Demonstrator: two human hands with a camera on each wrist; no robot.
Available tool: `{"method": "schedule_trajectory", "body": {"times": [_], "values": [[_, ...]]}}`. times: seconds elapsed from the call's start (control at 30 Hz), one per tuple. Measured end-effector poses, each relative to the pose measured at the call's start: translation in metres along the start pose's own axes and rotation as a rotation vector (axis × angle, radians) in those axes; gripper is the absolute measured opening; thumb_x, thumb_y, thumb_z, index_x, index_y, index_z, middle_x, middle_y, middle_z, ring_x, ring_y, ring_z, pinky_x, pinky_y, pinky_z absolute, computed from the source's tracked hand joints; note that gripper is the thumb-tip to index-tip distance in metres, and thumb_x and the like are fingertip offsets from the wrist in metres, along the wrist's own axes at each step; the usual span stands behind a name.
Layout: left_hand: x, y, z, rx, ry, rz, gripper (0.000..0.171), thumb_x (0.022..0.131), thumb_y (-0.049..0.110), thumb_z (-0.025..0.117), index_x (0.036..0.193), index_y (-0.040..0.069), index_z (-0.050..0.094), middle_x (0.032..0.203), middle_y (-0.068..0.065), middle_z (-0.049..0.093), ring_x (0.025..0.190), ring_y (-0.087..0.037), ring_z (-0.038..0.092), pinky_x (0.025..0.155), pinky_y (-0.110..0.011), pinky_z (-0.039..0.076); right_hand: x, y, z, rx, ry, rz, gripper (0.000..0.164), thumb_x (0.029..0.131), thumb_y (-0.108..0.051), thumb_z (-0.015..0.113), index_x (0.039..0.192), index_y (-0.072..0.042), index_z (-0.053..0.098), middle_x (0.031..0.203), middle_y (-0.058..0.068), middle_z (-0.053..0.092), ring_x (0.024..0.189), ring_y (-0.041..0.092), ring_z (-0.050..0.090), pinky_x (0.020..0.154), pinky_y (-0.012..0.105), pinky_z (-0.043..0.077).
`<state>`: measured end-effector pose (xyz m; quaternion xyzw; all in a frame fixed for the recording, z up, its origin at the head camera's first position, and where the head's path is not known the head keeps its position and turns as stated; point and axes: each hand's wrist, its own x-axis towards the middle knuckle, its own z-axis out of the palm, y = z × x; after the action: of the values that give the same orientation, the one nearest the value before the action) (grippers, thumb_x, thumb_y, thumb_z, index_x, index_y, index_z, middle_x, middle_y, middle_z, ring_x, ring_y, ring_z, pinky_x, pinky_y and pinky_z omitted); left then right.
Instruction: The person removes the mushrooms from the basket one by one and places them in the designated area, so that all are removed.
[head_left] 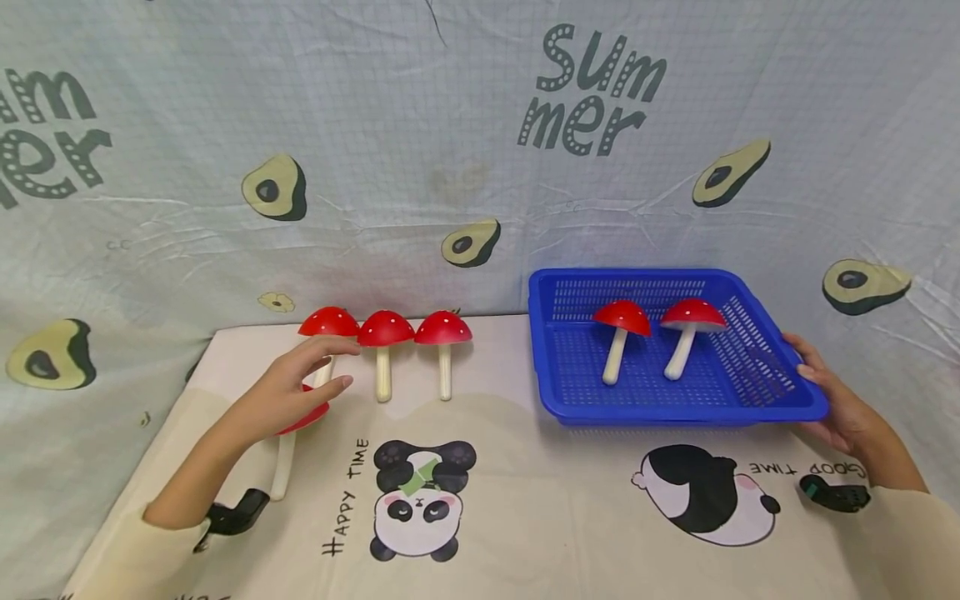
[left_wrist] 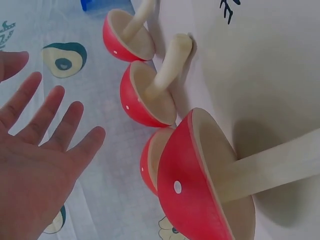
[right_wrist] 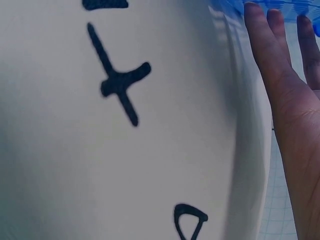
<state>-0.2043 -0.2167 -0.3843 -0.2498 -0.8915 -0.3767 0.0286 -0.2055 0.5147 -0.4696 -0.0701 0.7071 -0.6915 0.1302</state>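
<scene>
My left hand (head_left: 296, 387) is held with fingers spread and nothing in its grasp, over toy mushrooms with red, white-dotted caps and pale stems. Its fingertips overlap the leftmost mushroom (head_left: 328, 320) of a back row in the head view. Beside that one lie a middle mushroom (head_left: 384, 329) and a right mushroom (head_left: 444, 329). Closer to me, partly behind the hand, is another mushroom (left_wrist: 200, 185). At the right, my right hand (head_left: 840, 408) grips the right side of a blue plastic basket (head_left: 547, 367), thumb at the rim. Two mushrooms (head_left: 622, 318) lie inside the basket.
A cream tablecloth (head_left: 555, 517) with panda prints and lettering covers the table. Behind it hangs a pale cloth (head_left: 390, 150) printed with avocados and "summer", close to the basket's back. Black wrist straps (head_left: 238, 512) show at both sleeves.
</scene>
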Motion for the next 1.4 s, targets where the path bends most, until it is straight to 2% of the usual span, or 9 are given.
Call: {"method": "schedule_trajectory", "body": {"times": [0.1, 0.3, 0.37, 0.5, 0.6, 0.87, 1.03, 1.13, 1.4], "values": [[0.001, 0.002, 0.001, -0.015, -0.002, 0.007, 0.038, 0.094, 0.005, 0.070, 0.131, 0.011, 0.061, 0.131, -0.005, 0.062, 0.125, -0.012, 0.051, 0.107, -0.059, 0.042, 0.000, 0.000, -0.001, 0.007, -0.008, -0.015, 0.058, 0.106, -0.035, 0.032, 0.157, -0.051, 0.010, 0.132, -0.016, 0.043, 0.102, 0.012, 0.066, 0.079, 0.038, 0.062], [0.003, 0.005, 0.004, -0.042, -0.011, 0.022, 0.037, 0.094, 0.003, 0.069, 0.130, 0.010, 0.062, 0.131, -0.005, 0.062, 0.124, 0.000, 0.048, 0.107, -0.062, 0.042, -0.001, 0.002, -0.003, 0.007, -0.015, -0.027, 0.056, 0.106, -0.034, 0.031, 0.155, -0.052, 0.012, 0.133, -0.016, 0.041, 0.103, 0.010, 0.066, 0.079, 0.037, 0.062], [0.003, 0.004, 0.006, -0.054, -0.015, 0.023, 0.037, 0.095, 0.003, 0.068, 0.130, 0.010, 0.062, 0.132, -0.006, 0.061, 0.126, -0.004, 0.048, 0.107, -0.063, 0.041, -0.001, 0.002, -0.002, 0.003, -0.013, -0.019, 0.056, 0.106, -0.035, 0.030, 0.155, -0.053, 0.011, 0.133, -0.016, 0.040, 0.103, 0.010, 0.066, 0.079, 0.037, 0.062], [0.005, 0.005, 0.009, -0.062, -0.023, 0.020, 0.035, 0.095, 0.005, 0.068, 0.129, 0.010, 0.063, 0.132, -0.006, 0.062, 0.129, -0.022, 0.049, 0.107, -0.064, 0.041, -0.001, 0.001, -0.002, 0.005, -0.007, -0.006, 0.057, 0.106, -0.036, 0.032, 0.155, -0.053, 0.009, 0.133, -0.014, 0.038, 0.103, 0.011, 0.066, 0.080, 0.037, 0.061], [0.006, 0.008, 0.012, -0.058, -0.030, 0.019, 0.036, 0.095, 0.004, 0.069, 0.129, 0.009, 0.063, 0.132, -0.009, 0.062, 0.129, -0.028, 0.050, 0.107, -0.064, 0.042, -0.001, 0.001, -0.001, 0.019, -0.005, -0.003, 0.057, 0.105, -0.036, 0.032, 0.155, -0.053, 0.010, 0.132, -0.015, 0.040, 0.102, 0.011, 0.066, 0.080, 0.037, 0.061], [0.007, 0.018, 0.020, -0.079, -0.049, 0.037, 0.038, 0.094, 0.005, 0.069, 0.131, 0.009, 0.061, 0.133, -0.006, 0.061, 0.129, -0.027, 0.052, 0.108, -0.059, 0.042, 0.000, 0.001, 0.002, -0.008, 0.010, 0.014, 0.057, 0.105, -0.036, 0.033, 0.154, -0.056, 0.011, 0.132, -0.013, 0.036, 0.102, 0.009, 0.065, 0.081, 0.036, 0.061], [0.007, 0.024, 0.024, -0.086, -0.064, 0.039, 0.039, 0.094, 0.009, 0.071, 0.132, 0.012, 0.061, 0.133, -0.004, 0.061, 0.129, -0.024, 0.053, 0.109, -0.057, 0.043, 0.000, 0.001, 0.001, 0.017, 0.003, 0.000, 0.056, 0.106, -0.036, 0.033, 0.154, -0.054, 0.012, 0.132, -0.015, 0.041, 0.102, 0.011, 0.066, 0.080, 0.036, 0.061], [0.008, 0.027, 0.026, -0.092, -0.072, 0.027, 0.040, 0.094, 0.010, 0.072, 0.133, 0.012, 0.060, 0.134, -0.005, 0.061, 0.129, -0.026, 0.054, 0.109, -0.057, 0.043, -0.001, 0.002, 0.000, 0.038, -0.006, -0.013, 0.055, 0.106, -0.035, 0.033, 0.154, -0.053, 0.013, 0.132, -0.016, 0.044, 0.103, 0.012, 0.067, 0.080, 0.037, 0.061], [0.013, 0.034, 0.032, -0.112, -0.089, 0.032, 0.045, 0.093, 0.009, 0.072, 0.135, 0.010, 0.058, 0.136, -0.006, 0.060, 0.129, -0.029, 0.055, 0.109, -0.056, 0.043, 0.001, 0.004, -0.001, 0.029, 0.000, -0.012, 0.056, 0.106, -0.034, 0.033, 0.155, -0.054, 0.012, 0.133, -0.015, 0.041, 0.102, 0.012, 0.067, 0.080, 0.037, 0.062]]}}
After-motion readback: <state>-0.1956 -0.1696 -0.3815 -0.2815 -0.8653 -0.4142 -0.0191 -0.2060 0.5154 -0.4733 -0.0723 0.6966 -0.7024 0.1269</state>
